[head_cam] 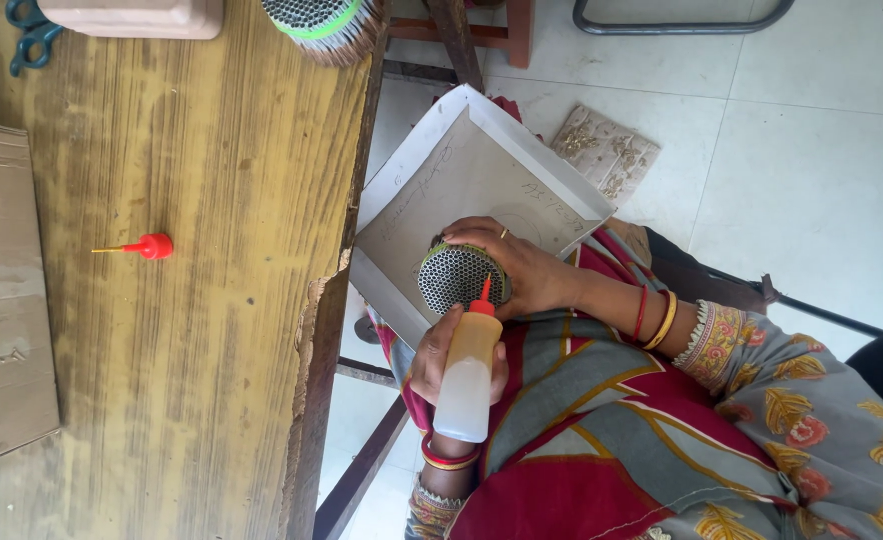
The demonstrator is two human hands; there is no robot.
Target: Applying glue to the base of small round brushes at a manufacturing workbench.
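Red-tipped squeeze bottle is being gripped in my left hand, its length pointing nozzle-first at the bundle of tubes, which my right hand is clasping over the cardboard tray on my lap.

Partly hidden and cut-off things around a wooden table

The bundle of thin tubes is being half covered by one hand; a second bundle, a pink block and blue scissors are running off the top edge; pencil marks on the cardboard tray are staying too faint to read.
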